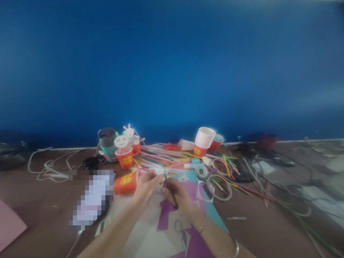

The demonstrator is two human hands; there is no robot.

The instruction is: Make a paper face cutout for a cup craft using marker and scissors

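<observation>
Between the fingertips of my left hand (147,186) is a small white paper piece (160,173) with a green outline. My right hand (178,195) grips dark-handled scissors (173,196), their blades pointing up beside that piece. Under both hands lies a large white sheet (145,229), with purple paper scraps (164,215) and green-drawn ovals on it. Just left of my left hand, a red paper cup (125,183) lies on its side. Whether the blades touch the paper is too blurred to tell.
Behind stand a red cup (125,157) with a rabbit-face cutout, a teal container (108,145) and a cup stack (204,138). Coloured sticks (161,154) spread across the back. A tape roll (201,171) sits right, a phone (94,197) left.
</observation>
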